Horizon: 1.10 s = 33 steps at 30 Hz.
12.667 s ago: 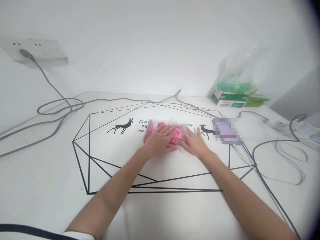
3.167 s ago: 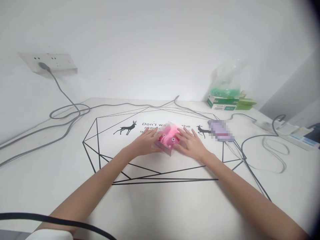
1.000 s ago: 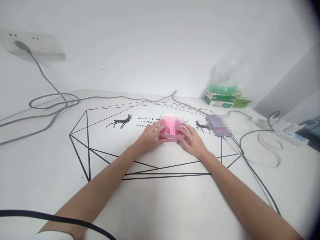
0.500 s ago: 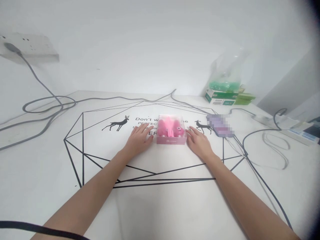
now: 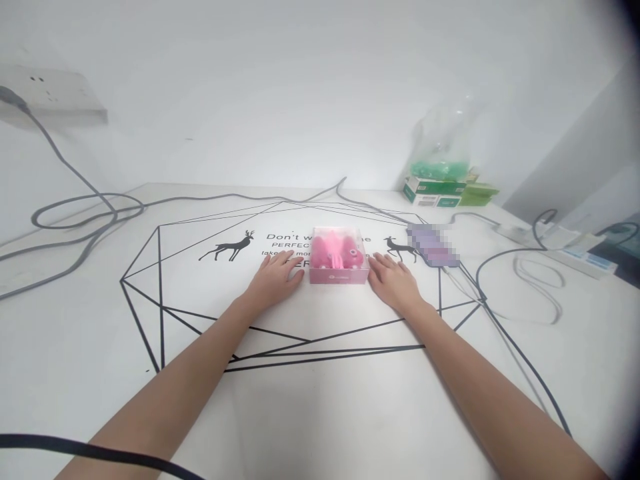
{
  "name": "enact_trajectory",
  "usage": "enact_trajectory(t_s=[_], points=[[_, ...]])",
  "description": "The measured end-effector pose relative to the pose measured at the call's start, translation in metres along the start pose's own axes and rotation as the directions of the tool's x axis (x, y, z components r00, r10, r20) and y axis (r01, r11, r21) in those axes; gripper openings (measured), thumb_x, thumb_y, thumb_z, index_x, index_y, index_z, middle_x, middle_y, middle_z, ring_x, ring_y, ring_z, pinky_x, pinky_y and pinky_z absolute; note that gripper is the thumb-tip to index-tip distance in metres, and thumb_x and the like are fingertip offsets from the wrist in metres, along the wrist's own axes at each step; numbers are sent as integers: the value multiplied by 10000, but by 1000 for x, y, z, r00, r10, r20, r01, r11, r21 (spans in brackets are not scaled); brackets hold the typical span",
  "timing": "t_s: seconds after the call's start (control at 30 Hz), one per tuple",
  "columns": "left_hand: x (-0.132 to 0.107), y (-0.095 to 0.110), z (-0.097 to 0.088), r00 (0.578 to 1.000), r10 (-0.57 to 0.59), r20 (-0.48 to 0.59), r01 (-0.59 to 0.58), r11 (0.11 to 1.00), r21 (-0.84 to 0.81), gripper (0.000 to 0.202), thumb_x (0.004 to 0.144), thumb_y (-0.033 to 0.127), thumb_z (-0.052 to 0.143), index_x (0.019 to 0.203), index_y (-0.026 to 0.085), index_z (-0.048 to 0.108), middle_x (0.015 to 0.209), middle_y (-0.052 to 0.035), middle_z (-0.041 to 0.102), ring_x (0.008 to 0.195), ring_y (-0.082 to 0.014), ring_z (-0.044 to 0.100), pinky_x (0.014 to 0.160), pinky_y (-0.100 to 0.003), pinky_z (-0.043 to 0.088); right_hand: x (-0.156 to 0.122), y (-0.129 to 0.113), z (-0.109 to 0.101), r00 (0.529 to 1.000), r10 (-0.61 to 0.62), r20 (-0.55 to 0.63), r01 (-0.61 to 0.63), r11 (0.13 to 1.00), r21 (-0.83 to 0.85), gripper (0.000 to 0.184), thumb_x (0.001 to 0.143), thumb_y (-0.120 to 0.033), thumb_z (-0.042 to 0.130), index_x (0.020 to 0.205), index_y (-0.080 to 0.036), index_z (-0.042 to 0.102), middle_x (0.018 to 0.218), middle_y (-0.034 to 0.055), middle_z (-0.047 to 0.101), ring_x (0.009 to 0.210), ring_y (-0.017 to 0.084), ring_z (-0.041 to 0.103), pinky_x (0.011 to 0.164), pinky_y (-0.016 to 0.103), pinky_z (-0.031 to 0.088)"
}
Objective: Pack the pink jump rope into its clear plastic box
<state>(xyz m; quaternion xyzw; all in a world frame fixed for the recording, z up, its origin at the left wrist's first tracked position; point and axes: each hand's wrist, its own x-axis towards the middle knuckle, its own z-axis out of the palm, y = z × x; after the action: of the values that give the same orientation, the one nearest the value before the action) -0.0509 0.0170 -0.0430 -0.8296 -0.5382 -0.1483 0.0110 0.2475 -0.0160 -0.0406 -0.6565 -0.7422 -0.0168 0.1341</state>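
Observation:
A pink box with a clear cover [image 5: 339,275] sits on the white table between my hands; pink items show inside, but their kind is unclear. Left of it, my left hand [image 5: 274,278] lies palm down on the table, fingers stretched out and a small gap from the box. On the other side rests my right hand [image 5: 395,283], also flat and open, its thumb side close to the box's right edge; whether it touches I cannot tell. Neither hand holds anything.
A blurred-out phone-like slab [image 5: 433,245] lies right of my right hand, with a dark cable [image 5: 525,363] running past it. Green and white boxes [image 5: 434,192] and a clear bag [image 5: 440,147] stand by the wall. A grey cable [image 5: 200,197] crosses the back. A power socket [image 5: 55,93] is at left.
The view has shifted slightly, so the whole scene sits a little further left. Both hands stay flat beside the box, the right one perhaps slightly nearer to it.

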Motion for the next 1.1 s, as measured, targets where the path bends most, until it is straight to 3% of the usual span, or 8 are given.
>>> enact_trajectory(t_s=[0.2,0.3,0.4,0.5,0.6,0.73,0.93,1.1], points=[[1,1,-1,995,35,-92,-39,999,-35,418,940,376,424,1281,205,594,1395,-124,548,1297,-307,502,1113,-575,337,0,1,0,984,-35,-174,49,996,77,398,977,-311,385,1296,-219,605,1432,114,537,1289,307,528,1053,564,421],[0,8,-6,962,32,-270,-58,994,-90,374,954,350,422,1245,215,613,1368,-96,577,1269,-264,535,1084,-477,419,0,-1,-4,945,-24,-326,86,980,178,393,993,-326,368,1282,-233,618,1406,83,568,1247,272,573,1064,510,443],[-2,19,-12,913,70,-401,-135,981,-137,353,989,335,387,1247,226,601,1389,-69,563,1302,-209,511,1102,-404,420,-1,-2,-6,909,-97,-406,213,944,251,419,1011,-328,340,1341,-219,574,1450,66,524,1307,232,525,1116,447,412],[-5,30,-16,894,242,-378,-294,952,-87,361,1000,349,395,1288,217,567,1437,-74,522,1358,-205,456,1180,-441,317,0,-3,-5,884,-276,-377,375,900,221,456,1022,-318,316,1410,-174,506,1489,96,465,1380,218,436,1174,456,328],[-5,34,-13,873,335,-355,-379,923,-63,378,999,382,434,1309,201,553,1428,-93,533,1349,-208,473,1197,-448,290,0,-4,-4,878,-355,-320,429,881,199,470,1023,-308,313,1427,-142,485,1462,121,492,1390,218,418,1196,473,278],[-2,30,-7,859,358,-366,-414,907,-84,367,1006,380,447,1304,198,559,1357,-88,599,1307,-199,522,1181,-438,329,-2,-7,-5,889,-330,-318,411,881,234,482,1013,-342,359,1417,-118,497,1460,136,488,1382,229,427,1195,463,292],[0,22,-10,873,370,-316,-437,883,-173,363,1010,391,431,1291,211,574,1370,-83,589,1292,-196,537,1190,-475,299,-5,-12,-6,902,-267,-339,375,874,308,461,1004,-373,393,1376,-152,554,1436,111,515,1365,230,449,1187,467,313],[0,17,-20,887,407,-218,-453,860,-236,392,1018,369,390,1375,275,521,1470,-32,490,1367,-188,452,1206,-485,257,-8,-14,-8,893,-250,-375,384,858,342,424,1011,-338,375,1329,-175,602,1381,80,577,1345,224,475,1182,462,328]])
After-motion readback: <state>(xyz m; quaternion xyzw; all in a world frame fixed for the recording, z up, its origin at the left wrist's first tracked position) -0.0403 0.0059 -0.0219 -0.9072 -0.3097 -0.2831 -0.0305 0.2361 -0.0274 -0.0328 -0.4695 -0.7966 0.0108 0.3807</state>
